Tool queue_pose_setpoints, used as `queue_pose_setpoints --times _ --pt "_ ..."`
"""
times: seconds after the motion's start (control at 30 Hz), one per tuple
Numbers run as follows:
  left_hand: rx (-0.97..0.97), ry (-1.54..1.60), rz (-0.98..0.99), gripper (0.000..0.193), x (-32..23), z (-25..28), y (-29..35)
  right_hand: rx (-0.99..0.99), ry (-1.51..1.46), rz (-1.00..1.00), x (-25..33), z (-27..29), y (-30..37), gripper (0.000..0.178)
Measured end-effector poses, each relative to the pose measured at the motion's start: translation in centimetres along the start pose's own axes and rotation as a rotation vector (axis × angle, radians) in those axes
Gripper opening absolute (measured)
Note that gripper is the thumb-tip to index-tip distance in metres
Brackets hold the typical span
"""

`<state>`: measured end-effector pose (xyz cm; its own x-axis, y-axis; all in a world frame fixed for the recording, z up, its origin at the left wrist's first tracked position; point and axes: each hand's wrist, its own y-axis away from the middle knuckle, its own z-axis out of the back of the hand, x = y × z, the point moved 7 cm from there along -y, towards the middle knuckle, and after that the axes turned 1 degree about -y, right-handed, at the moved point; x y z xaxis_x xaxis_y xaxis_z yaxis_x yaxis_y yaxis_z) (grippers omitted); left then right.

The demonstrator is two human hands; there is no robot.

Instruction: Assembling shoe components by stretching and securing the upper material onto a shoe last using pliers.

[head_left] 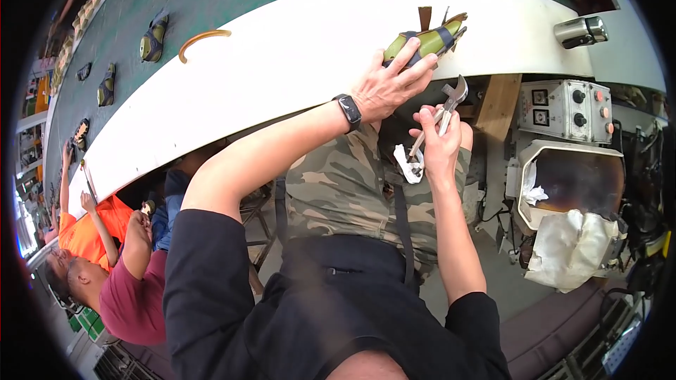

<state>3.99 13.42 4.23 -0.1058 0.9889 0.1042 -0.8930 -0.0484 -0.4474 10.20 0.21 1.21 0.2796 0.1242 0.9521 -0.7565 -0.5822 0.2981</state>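
Note:
My left hand (396, 86), below a dark wrist watch (348, 111), is closed over a green shoe last (431, 43) with dark blue straps on it. The last lies tilted at the white table's near edge, and brown and dark strap ends stick out from its far side. In my right hand (441, 142) is a pair of lasting pincers (451, 102), jaws pointing up beside the last. White wrapping (409, 165) shows around the lower end of the pincers' handles. My fingers hide part of the last and of the handles.
Several strapped lasts, one of them here (154, 39), lie on the green belt (211, 0) beyond the white table (282, 49). A curved amber strip (204, 42) and a metal cup (581, 32) rest there too. Right stands a control box (567, 111); two co-workers (134, 288) sit left.

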Motion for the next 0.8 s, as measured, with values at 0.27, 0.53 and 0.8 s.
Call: queue_pose_setpoints --times 0.27,0.53,0.8 --pt "0.02 0.096 0.039 0.07 -0.2 0.1 0.1 0.029 -0.059 0.039 0.5 -2.2 -2.1 0.043" --pt "0.086 0.157 0.079 0.08 -0.3 0.3 -0.3 0.064 -0.076 0.141 0.4 -2.7 -3.3 0.047" --pt "0.043 0.124 0.098 0.086 -0.1 0.4 -0.1 0.069 -0.058 0.093 1.6 -3.6 -2.9 0.048"
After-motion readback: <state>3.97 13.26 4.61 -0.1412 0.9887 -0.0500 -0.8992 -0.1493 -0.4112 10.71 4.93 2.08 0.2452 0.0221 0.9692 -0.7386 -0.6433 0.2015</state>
